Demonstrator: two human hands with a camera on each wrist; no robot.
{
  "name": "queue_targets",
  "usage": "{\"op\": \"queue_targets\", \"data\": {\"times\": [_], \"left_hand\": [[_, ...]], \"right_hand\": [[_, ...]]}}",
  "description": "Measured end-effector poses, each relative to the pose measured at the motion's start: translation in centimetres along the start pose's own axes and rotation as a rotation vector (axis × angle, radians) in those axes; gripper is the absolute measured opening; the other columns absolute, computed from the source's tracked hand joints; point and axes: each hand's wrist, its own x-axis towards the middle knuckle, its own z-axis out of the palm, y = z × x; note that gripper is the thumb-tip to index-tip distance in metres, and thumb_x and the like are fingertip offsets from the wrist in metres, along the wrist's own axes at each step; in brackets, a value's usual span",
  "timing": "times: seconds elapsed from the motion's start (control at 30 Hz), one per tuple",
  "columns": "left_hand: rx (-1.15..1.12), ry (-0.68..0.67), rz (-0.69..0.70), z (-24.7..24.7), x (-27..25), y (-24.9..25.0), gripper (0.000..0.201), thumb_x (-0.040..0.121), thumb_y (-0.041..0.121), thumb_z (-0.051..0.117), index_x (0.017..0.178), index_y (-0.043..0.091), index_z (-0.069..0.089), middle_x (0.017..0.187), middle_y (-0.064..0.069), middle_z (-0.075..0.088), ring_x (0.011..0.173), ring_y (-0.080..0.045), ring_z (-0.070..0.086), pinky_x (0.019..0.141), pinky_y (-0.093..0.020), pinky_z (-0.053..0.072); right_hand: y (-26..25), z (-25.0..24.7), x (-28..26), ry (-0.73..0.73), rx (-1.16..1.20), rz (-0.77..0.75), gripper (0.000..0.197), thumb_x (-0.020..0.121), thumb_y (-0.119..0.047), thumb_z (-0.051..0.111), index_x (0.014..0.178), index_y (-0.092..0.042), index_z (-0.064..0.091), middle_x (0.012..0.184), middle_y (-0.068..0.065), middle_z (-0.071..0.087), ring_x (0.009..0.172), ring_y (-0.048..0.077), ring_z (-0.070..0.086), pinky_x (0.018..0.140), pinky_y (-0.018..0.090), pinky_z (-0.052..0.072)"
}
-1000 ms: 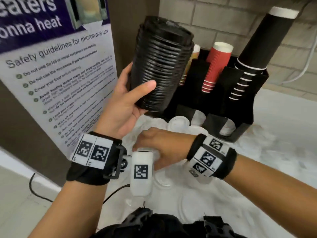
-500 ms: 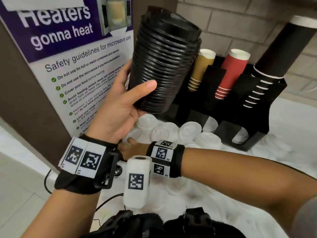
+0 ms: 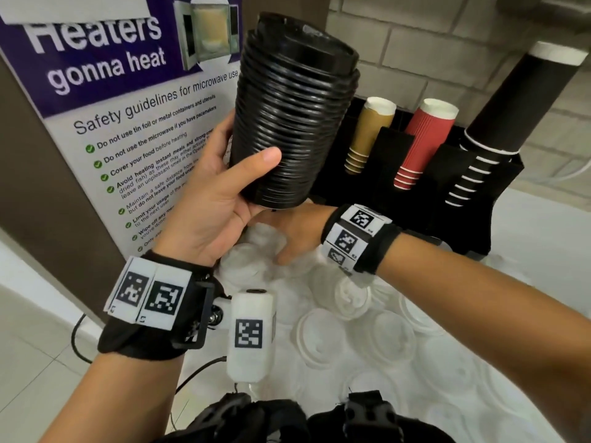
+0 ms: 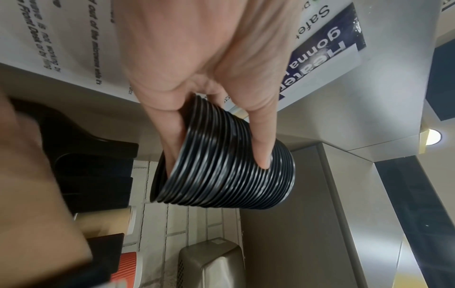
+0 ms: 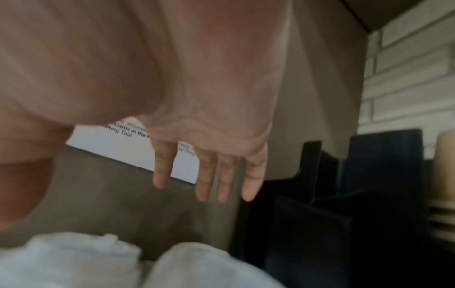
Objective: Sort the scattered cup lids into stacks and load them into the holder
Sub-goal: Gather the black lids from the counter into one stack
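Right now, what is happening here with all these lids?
A person is sorting cup lids. The left hand holds a tall stack of black lids up in the air. The right hand, fingers straight, reaches under it toward the white lids scattered before the black holder.

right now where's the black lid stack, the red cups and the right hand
black lid stack (image 3: 287, 123), head view, ribbed side
red cups (image 3: 422, 139), head view, ribbed side of the top cup
right hand (image 3: 297, 231), head view, back of the hand

Shared pantry: microwave safety poster (image 3: 134, 123) beside paper-cup dispenser (image 3: 447, 174).
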Motion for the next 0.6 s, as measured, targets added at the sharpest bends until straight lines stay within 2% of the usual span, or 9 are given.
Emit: {"op": "queue_targets", "data": {"times": [0.07, 0.1, 0.13, 0.2, 0.3, 0.37, 0.43, 0.5, 0.6], "left_hand": [[0.001, 0.006, 0.002, 0.0, 0.0, 0.0, 0.073, 0.078, 0.009, 0.063, 0.145, 0.018, 0.037, 0.119, 0.002, 0.066, 0.112, -0.019, 0.065, 0.078, -0.036, 0.058], [0.005, 0.008, 0.004, 0.0, -0.1, 0.0, 0.072, 0.078, 0.009, 0.063, 0.144, 0.019, 0.038, 0.119, 0.002, 0.066, 0.112, -0.018, 0.065, 0.078, -0.035, 0.057], [0.012, 0.009, 0.005, 0.0, -0.1, 0.1, 0.071, 0.078, 0.009, 0.063, 0.144, 0.02, 0.039, 0.119, 0.003, 0.066, 0.112, -0.018, 0.065, 0.078, -0.035, 0.057], [0.02, 0.014, 0.011, -0.1, -0.3, 0.2, 0.069, 0.078, 0.009, 0.063, 0.142, 0.02, 0.04, 0.117, 0.003, 0.067, 0.112, -0.018, 0.065, 0.079, -0.036, 0.057], [0.023, 0.028, 0.015, -0.4, -0.6, 0.4, 0.065, 0.078, 0.009, 0.063, 0.139, 0.021, 0.043, 0.116, 0.003, 0.067, 0.111, -0.017, 0.065, 0.079, -0.036, 0.057], [0.023, 0.034, 0.013, -0.5, -0.7, 0.4, 0.064, 0.078, 0.009, 0.062, 0.138, 0.021, 0.043, 0.117, 0.002, 0.066, 0.111, -0.017, 0.065, 0.078, -0.035, 0.057], [0.021, 0.046, 0.016, -0.5, -0.9, 0.5, 0.069, 0.078, 0.009, 0.063, 0.142, 0.02, 0.04, 0.121, 0.001, 0.064, 0.113, -0.018, 0.064, 0.079, -0.036, 0.057], [0.019, 0.042, 0.019, -0.4, -1.0, 0.4, 0.073, 0.078, 0.008, 0.062, 0.146, 0.019, 0.036, 0.123, 0.001, 0.063, 0.114, -0.019, 0.064, 0.08, -0.038, 0.057], [0.024, 0.022, 0.02, -0.4, -1.0, 0.6, 0.072, 0.08, 0.008, 0.061, 0.146, 0.019, 0.035, 0.124, -0.001, 0.063, 0.115, -0.022, 0.064, 0.081, -0.042, 0.058]], "right_hand": [[-1.1, 0.8, 2.2, -0.031, 0.115, -0.048, 0.075, 0.07, -0.052, 0.074, 0.135, -0.029, 0.045, 0.136, 0.002, 0.048, 0.126, 0.025, 0.045, 0.103, 0.046, 0.04], [-1.7, 1.7, 3.4, -0.059, 0.068, -0.032, 0.08, 0.068, -0.06, 0.072, 0.135, -0.027, 0.044, 0.136, 0.003, 0.049, 0.126, 0.026, 0.045, 0.103, 0.046, 0.04], [-2.4, 2.7, 4.7, -0.092, -0.033, -0.005, 0.086, 0.067, -0.066, 0.068, 0.138, -0.025, 0.04, 0.138, 0.004, 0.047, 0.127, 0.026, 0.042, 0.104, 0.046, 0.038], [-3.3, 4.6, 6.7, -0.118, -0.186, 0.046, 0.089, 0.071, -0.063, 0.068, 0.14, -0.018, 0.033, 0.14, 0.008, 0.044, 0.128, 0.029, 0.04, 0.106, 0.046, 0.034], [-3.3, 5.8, 8.1, -0.091, -0.271, -0.022, 0.114, 0.052, -0.06, 0.078, 0.144, -0.02, 0.025, 0.138, 0.012, 0.046, 0.127, 0.036, 0.037, 0.102, 0.053, 0.033], [-2.9, 5.9, 8.1, -0.072, -0.305, -0.026, 0.121, 0.049, -0.062, 0.077, 0.147, -0.023, 0.017, 0.139, 0.011, 0.044, 0.129, 0.035, 0.034, 0.1, 0.054, 0.031], [-3.0, 5.8, 7.8, -0.096, -0.324, -0.028, 0.121, 0.052, -0.065, 0.075, 0.147, -0.025, 0.012, 0.141, 0.012, 0.04, 0.131, 0.034, 0.032, 0.1, 0.057, 0.031], [-3.2, 4.9, 6.7, -0.111, -0.309, -0.018, 0.118, 0.055, -0.065, 0.075, 0.147, -0.024, 0.014, 0.144, 0.011, 0.037, 0.133, 0.034, 0.032, 0.1, 0.057, 0.033], [-2.6, 1.9, 3.7, -0.035, -0.073, -0.004, 0.106, 0.057, -0.054, 0.08, 0.143, -0.021, 0.027, 0.14, 0.004, 0.039, 0.133, 0.029, 0.035, 0.102, 0.052, 0.038]]}}
